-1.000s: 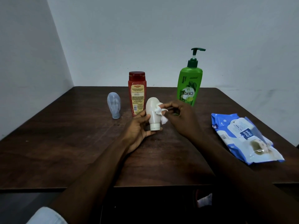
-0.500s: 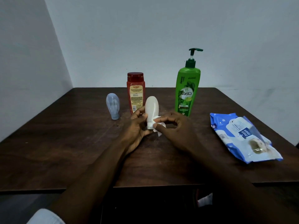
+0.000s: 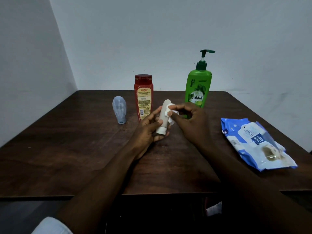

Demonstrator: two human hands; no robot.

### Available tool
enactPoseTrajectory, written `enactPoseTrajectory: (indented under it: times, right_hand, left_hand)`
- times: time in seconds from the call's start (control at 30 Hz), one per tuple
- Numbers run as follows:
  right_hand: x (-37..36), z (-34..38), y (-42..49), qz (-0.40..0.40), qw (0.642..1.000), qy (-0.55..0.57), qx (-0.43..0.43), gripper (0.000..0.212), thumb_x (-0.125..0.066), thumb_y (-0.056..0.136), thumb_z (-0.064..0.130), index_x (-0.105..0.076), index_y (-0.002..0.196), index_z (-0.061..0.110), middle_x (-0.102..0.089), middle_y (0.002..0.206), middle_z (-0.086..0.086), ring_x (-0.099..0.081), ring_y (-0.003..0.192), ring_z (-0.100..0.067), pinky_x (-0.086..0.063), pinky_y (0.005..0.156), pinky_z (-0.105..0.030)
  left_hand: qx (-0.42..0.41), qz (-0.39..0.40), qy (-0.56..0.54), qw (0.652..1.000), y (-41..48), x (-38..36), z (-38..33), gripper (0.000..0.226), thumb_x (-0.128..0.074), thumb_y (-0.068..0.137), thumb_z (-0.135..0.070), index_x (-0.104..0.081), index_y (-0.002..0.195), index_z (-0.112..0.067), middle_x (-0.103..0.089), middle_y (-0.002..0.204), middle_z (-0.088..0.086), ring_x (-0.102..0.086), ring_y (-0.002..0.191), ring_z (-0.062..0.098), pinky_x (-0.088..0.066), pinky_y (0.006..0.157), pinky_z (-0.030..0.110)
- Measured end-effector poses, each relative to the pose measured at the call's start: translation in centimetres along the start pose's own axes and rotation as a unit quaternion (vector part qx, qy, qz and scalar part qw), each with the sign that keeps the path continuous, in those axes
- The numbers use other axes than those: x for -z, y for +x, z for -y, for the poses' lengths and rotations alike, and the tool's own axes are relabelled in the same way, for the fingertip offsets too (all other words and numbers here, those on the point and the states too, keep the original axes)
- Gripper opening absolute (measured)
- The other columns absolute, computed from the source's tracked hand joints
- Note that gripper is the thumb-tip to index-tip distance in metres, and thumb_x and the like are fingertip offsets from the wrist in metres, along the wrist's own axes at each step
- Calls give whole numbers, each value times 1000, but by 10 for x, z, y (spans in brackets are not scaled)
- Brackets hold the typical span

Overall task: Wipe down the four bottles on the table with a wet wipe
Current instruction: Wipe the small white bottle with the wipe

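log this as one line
left hand: holds white bottle; right hand: presses wet wipe on it; red bottle, green bottle, grey bottle: standing

Bare table (image 3: 59, 149) lies open across the left of the frame. A grey bottle (image 3: 119, 109), a red bottle (image 3: 143, 97) and a green pump bottle (image 3: 197, 86) stand in a row across the centre, and a wipes pack (image 3: 253, 142) occupies the right side.

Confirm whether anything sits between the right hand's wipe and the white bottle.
Nothing visible. The right hand presses the wet wipe straight onto the white bottle, held cap-down by the left hand.
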State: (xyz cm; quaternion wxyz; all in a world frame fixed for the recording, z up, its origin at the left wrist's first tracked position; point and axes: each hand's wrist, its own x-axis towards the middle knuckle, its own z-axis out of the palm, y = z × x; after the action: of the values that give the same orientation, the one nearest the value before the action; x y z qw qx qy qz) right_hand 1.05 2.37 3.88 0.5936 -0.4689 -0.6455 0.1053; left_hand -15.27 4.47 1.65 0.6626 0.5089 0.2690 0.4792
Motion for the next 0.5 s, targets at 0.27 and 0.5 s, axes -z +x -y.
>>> enactPoseTrajectory:
  times: [0.27,0.5]
  right_hand:
    - [8,10,44,133,985,-16,-113,15,-80,83,23,-82,98,23,-79,97,7,-74,89,-5,-60,89,-36]
    - [18,16,44,20,970,186,-157,16,-74,86,2,-78,96,15,-79,96,-2,-75,90,-15,-60,78,-27]
  left_hand:
    - [29,37,20,999,1,-3,5,46,-51,97,2,-62,127,-31,-57,135,0,-62,118,19,-57,95,40]
    - [-27,32,73,996,-1,0,6,53,-55,90,-1,-65,126,-39,-55,139,-4,-50,132,27,-45,105,48]
